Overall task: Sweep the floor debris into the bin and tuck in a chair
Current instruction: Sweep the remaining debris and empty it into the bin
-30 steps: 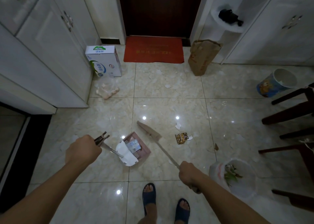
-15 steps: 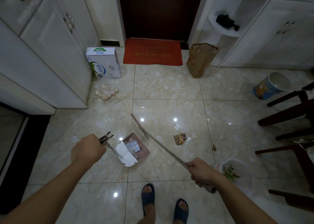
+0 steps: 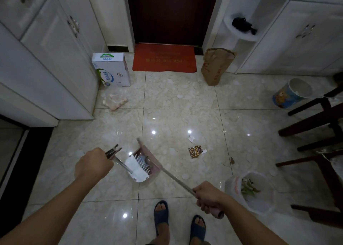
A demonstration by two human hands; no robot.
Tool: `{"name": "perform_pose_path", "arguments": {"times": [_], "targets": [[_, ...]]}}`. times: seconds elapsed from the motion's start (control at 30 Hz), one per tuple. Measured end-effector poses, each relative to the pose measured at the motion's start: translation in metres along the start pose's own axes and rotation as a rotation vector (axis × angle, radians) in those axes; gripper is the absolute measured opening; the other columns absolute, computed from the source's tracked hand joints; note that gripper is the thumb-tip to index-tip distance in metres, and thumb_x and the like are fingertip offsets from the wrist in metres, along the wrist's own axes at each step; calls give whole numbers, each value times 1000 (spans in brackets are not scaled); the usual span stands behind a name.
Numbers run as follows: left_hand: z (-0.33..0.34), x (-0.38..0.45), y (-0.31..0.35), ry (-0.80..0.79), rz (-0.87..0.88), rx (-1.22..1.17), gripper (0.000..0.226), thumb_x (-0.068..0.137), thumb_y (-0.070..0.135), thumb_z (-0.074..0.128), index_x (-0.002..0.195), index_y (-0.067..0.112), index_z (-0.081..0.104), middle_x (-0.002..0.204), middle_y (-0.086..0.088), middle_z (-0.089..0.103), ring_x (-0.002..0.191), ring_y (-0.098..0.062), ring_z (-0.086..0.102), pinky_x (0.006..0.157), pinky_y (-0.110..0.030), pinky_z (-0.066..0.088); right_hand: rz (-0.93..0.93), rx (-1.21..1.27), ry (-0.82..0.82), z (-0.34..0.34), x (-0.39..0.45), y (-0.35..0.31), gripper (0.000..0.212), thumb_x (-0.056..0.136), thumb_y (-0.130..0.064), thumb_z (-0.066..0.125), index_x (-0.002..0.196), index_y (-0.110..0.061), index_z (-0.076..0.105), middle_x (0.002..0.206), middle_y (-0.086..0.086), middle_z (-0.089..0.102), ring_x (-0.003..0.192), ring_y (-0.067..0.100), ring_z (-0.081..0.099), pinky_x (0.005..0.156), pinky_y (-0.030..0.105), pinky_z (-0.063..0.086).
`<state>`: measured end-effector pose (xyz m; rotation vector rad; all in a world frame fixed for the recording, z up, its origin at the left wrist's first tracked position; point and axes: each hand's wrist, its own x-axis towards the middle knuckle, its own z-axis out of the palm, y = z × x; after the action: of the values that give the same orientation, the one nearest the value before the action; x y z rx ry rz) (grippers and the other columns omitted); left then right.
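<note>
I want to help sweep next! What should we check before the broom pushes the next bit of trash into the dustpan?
1. Left hand grips dustpan handle: ok.
2. Right hand grips broom handle: ok.
3. Dustpan mouth flat on floor: cannot tell.
4. Snack wrapper still on the tiles, beside the dustpan: not ok.
5. Paper scrap still loose: not ok.
6. Lined bin open and near: ok.

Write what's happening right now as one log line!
left hand: holds dustpan handle | right hand: holds broom, head at dustpan | wrapper: unswept on floor
</note>
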<state>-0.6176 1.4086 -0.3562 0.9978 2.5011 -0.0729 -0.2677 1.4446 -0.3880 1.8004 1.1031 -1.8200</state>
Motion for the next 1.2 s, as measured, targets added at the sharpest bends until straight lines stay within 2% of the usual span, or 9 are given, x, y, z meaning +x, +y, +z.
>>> {"name": "perform_pose_path", "arguments": {"times": [0.17, 0.3, 0.6, 0.67, 0.73, 0.8, 1.03, 1.17, 1.2], "targets": [[2, -6, -1, -14, -7, 1, 23, 80, 22, 61, 59, 13, 58, 53, -5, 61, 48, -20, 58, 45, -23, 37, 4, 103, -16, -35, -22, 19, 27, 96, 2, 32, 90, -7, 58, 57, 7, 46, 36, 9, 39, 34, 19, 30], [2, -14, 2, -53, 40, -5, 27, 80, 23, 61, 54, 13, 61, 49, -5, 61, 46, -21, 59, 45, -23, 38, 9, 146, 35, -69, -29, 40, 32, 95, -2, 36, 116, -2, 60, 52, 5, 46, 39, 10, 38, 36, 18, 27], [-5, -22, 53, -47, 154, -22, 26, 77, 21, 65, 52, 15, 60, 45, -3, 58, 43, -20, 57, 43, -22, 36, -168, -75, 289, -137, -41, 62, 35, 95, 1, 39, 115, -11, 66, 59, 8, 61, 45, 14, 51, 43, 26, 40], [-2, -21, 73, -49, 171, -30, 25, 77, 22, 67, 54, 15, 61, 46, -3, 57, 42, -18, 55, 42, -22, 33, -190, -168, 371, -143, -35, 67, 31, 94, -2, 41, 109, -15, 66, 67, 9, 64, 53, 17, 58, 46, 25, 48], [3, -19, 95, -43, 190, -32, 24, 77, 24, 68, 56, 15, 62, 47, -3, 57, 43, -17, 54, 41, -22, 32, -190, -297, 425, -145, -24, 71, 28, 94, -5, 42, 107, -12, 65, 87, 12, 69, 78, 25, 67, 64, 31, 56], [8, -16, 116, -54, 205, -31, 20, 78, 25, 68, 61, 14, 65, 51, -3, 60, 46, -18, 57, 42, -22, 34, -138, -341, 474, -152, -12, 73, 30, 96, -8, 41, 117, -6, 62, 112, 15, 68, 101, 26, 65, 76, 28, 50], [31, -6, 172, -93, 258, 73, 10, 76, 24, 65, 73, 15, 64, 59, -3, 61, 52, -19, 60, 44, -23, 38, 23, -302, 543, -171, 21, 73, 34, 97, -12, 43, 129, -2, 50, 131, 18, 55, 119, 31, 55, 91, 33, 45], [40, 4, 193, -76, 263, 103, 10, 73, 23, 65, 68, 17, 60, 58, -2, 61, 51, -18, 59, 43, -23, 37, 56, -334, 479, -162, 38, 76, 14, 96, -12, 43, 102, -8, 55, 110, 13, 56, 98, 24, 56, 76, 30, 45], [41, 5, 198, -76, 268, 113, 9, 72, 23, 65, 68, 17, 59, 58, -2, 61, 51, -18, 59, 43, -23, 37, 58, -336, 461, -158, 40, 76, 17, 96, -11, 43, 107, -6, 55, 109, 12, 56, 96, 24, 55, 74, 29, 45]]}}
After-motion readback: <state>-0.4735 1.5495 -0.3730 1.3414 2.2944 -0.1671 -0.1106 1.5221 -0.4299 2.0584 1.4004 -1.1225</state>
